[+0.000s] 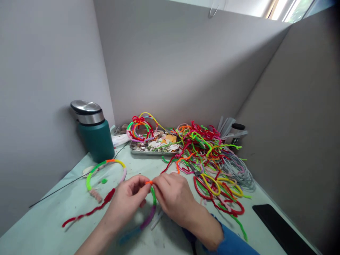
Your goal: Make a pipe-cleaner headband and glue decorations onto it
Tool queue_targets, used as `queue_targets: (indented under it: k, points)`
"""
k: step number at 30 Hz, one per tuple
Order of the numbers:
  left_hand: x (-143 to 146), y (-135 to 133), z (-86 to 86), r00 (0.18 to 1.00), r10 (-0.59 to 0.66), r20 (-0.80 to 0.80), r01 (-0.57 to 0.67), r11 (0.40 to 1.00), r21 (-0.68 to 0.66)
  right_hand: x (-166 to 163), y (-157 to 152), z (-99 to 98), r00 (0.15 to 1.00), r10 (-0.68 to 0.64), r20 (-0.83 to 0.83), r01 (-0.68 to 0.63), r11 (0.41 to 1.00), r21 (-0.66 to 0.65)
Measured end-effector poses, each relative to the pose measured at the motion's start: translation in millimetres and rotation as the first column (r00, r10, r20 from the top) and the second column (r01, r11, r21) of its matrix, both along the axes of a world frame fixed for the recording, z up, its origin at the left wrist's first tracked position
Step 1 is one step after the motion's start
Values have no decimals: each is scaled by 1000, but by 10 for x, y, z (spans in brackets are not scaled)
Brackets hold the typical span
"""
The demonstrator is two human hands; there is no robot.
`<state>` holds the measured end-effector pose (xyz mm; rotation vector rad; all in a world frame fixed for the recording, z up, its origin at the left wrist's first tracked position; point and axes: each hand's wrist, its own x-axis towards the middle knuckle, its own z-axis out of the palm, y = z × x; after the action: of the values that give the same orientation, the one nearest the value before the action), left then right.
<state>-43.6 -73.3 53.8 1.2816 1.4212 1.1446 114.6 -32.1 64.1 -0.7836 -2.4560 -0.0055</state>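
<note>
The blue sleeve (230, 240) is cropped, its grip (175, 196) part-hiding orange chenille (149, 182).

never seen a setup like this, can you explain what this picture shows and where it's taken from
There's no machine here: you're seeing a person's bare left hand and right hand. The one picture comes from a camera worn on that person's head, looking forward and down, so the forearms enter from the bottom.

On the pale table, a green bottle stands at the left, with a colourful curved strip and a red strand nearer. Farther back is a metal tray of small pieces; to the right lies a tangle of bright strands.

Both hands' fingertips pinch an orange strand, just above a green, purple and blue strip.
</note>
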Motion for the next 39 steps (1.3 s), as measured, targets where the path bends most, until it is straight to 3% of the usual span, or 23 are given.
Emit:
queue_targets:
  k: [4, 7, 9, 12, 15, 17, 19, 22, 26, 29, 32, 36, 39]
  points:
    - [8, -4, 15, 993, -26, -112, 30, 999, 36, -17, -3, -41, 999, -49, -9, 49, 999, -21]
    - [17, -3, 1, 961, 44, -272, -1, 988, 156, -33, -3, -43, 996, -88, 22, 89, 995, -54]
    - [8, 8, -20, 961, 70, -268, -25, 986, 166, -12, 19, 4, 993, -105, 44, 110, 986, -127]
    - [-31, 38, -53, 997, 65, -53, -62, 997, 45, 134, 107, 125, 977, -175, 121, 200, 951, -235]
    - [-74, 59, -64, 974, 83, 211, -77, 996, -37, 425, 257, 179, 856, -380, 352, 459, 871, -176]
    - [-89, 62, -59, 935, 72, 346, -54, 997, -62, 652, 368, 124, 709, -514, 483, 625, 775, -92]
    - [-93, 59, -53, 904, 64, 422, -38, 997, -71, 853, 462, 10, 605, -584, 542, 711, 702, -37]
    - [-85, 54, -49, 886, 56, 460, -29, 997, -65, 1034, 538, -174, 549, -590, 592, 764, 642, -68]
    - [-71, 53, -45, 911, 70, 407, -62, 998, -33, 1066, 542, -260, 587, -586, 558, 747, 659, -94]
    - [-63, 55, -33, 930, 87, 358, -89, 996, -11, 1120, 526, -183, 624, -580, 524, 736, 662, -143]
    - [-61, 50, -21, 921, 75, 382, -80, 997, -2, 1306, 516, -57, 713, -540, 447, 680, 688, -253]
    - [-65, 33, -11, 839, 19, 544, -4, 1000, -29, 1588, 509, 89, 863, -428, 268, 505, 738, -448]
    - [-69, 25, -2, 762, -26, 647, 49, 999, -17, 1625, 468, 154, 922, -383, 54, 329, 704, -630]
